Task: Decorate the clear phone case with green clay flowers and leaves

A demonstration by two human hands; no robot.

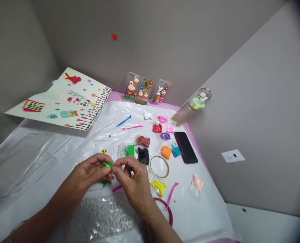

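My left hand (89, 172) pinches a small green clay flower (107, 164) with a yellow centre. The thumb and forefinger of my right hand (132, 175) are closed at the flower's right edge. Below both hands lies a clear phone case (94, 147), partly hidden by them. A yellow and black clay piece (104, 152) shows on the case, and a green clay piece with some red (105, 183) shows under my left hand. Just beyond my right hand are packets of green clay (130, 150) and black clay (143, 155).
Several clay packets, including orange clay (166, 152) and yellow clay (159, 187), surround a gold bangle (159, 166). A phone (185, 147) and bottle (189, 108) stand right. Decorated cases (162, 91) lean at the back. A textured clear sheet (104, 216) lies in front.
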